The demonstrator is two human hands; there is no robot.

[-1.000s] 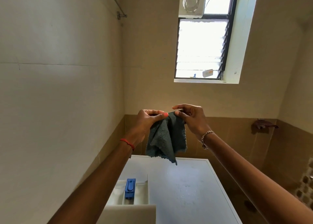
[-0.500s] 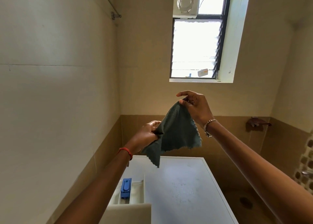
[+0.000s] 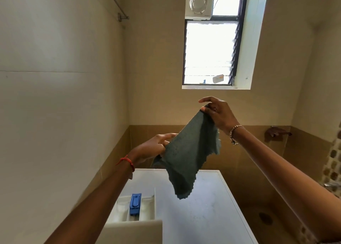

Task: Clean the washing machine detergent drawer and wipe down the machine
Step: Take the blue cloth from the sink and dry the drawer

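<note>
A dark grey-green cloth (image 3: 188, 157) hangs spread out in the air above the white washing machine (image 3: 199, 212). My right hand (image 3: 216, 114) pinches its top corner, held high. My left hand (image 3: 155, 147) grips the cloth's left edge lower down. Below my left forearm the white detergent drawer (image 3: 147, 205) stands pulled out of the machine, with a blue insert (image 3: 135, 204) in its middle compartment.
A tiled wall runs close along the left, with a metal rail (image 3: 118, 7) high up. On the far wall are a louvred window (image 3: 210, 53) and an exhaust fan (image 3: 199, 2). A brown wall fitting (image 3: 276, 133) sits at the right, a floor drain (image 3: 265, 218) beside the machine.
The bunched cloth has been opened out. My right hand rose with one corner while my left hand dropped and moved left with the edge. The view shifted slightly.
</note>
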